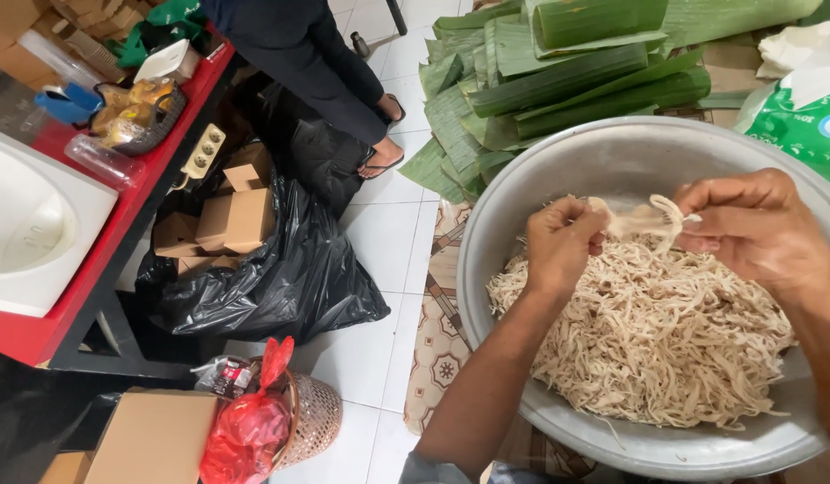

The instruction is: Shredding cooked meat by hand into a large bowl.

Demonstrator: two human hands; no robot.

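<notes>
Both forearms are bare from wrist to elbow. The left hand (558,244) and the right hand (753,224) carry no gloves, rings, watch or bracelet. Fingernails are short and unpainted. A grey sleeve edge (424,468) shows at the left upper arm (only a small strip, at the lower frame border). The right sleeve is out of view.

White tiled floor (392,233), evenly lit; a patterned mat (440,305) lies on it; a red-topped table (92,260) with a black frame stands at the left, a white basin (30,224) on it; a black plastic bag (289,269) of cardboard boxes (240,220) sits beside it; a woven basket (312,417) stands near the bottom edge.
</notes>
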